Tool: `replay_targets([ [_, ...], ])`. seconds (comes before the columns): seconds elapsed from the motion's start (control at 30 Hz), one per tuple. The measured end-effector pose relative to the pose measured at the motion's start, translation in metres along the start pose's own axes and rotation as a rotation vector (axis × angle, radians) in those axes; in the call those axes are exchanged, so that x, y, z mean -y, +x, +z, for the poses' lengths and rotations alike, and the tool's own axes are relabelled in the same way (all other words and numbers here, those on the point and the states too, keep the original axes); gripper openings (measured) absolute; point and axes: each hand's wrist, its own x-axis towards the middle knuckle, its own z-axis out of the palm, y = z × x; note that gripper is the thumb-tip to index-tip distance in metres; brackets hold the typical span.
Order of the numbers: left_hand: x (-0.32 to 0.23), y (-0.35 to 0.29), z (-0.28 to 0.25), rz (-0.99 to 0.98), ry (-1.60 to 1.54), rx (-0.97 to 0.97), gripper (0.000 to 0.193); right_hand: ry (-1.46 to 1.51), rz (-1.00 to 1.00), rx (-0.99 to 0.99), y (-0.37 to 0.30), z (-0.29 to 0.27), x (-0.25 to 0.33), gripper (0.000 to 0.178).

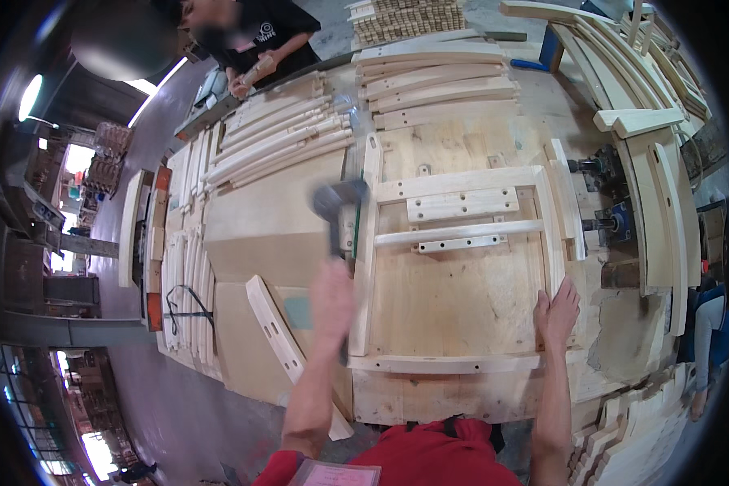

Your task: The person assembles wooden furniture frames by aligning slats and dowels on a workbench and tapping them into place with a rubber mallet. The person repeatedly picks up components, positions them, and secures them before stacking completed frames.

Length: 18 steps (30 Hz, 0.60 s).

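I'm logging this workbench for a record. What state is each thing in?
Mallet: gripped, blurred
Left hand: closed around the mallet's handle
Wooden frame: lying flat
Right hand: on the frame's right rail, grip unclear
Slotted slat: loose, lying on cardboard
Stick bundle: tied
Wooden spindles: loose, side by side
Co-worker's hand: holding a wooden piece

Smooth, matt, bare wood forms the pale frame (462, 180), lying on a matt plywood benchtop (454, 300) with visible grain. Left of the frame spreads dull brown cardboard (251, 212); beyond its upper left, smooth wooden strips (279, 146). To its right sit metal-looking clamps (618, 222); below it, a red cloth shirt (429, 460) and glossy plastic badge sleeve (336, 475).
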Motion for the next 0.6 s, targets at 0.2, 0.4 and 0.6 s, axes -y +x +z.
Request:
replay_targets([
  [0.2,-0.105,0.111,-0.092,0.510,-0.739,-0.375,0.040,0.013,0.035,-0.038,-0.010,0.004,0.000,0.070],
  [0.4,-0.037,0.157,0.017,-0.043,-0.191,-0.092,0.037,0.007,-0.018,-0.025,0.012,0.007,0.003,0.071],
  [0.6,0.000,0.070,-0.029,-0.007,-0.327,-0.433,0.043,0.039,-0.052,-0.004,-0.024,0.005,0.008,0.071],
])
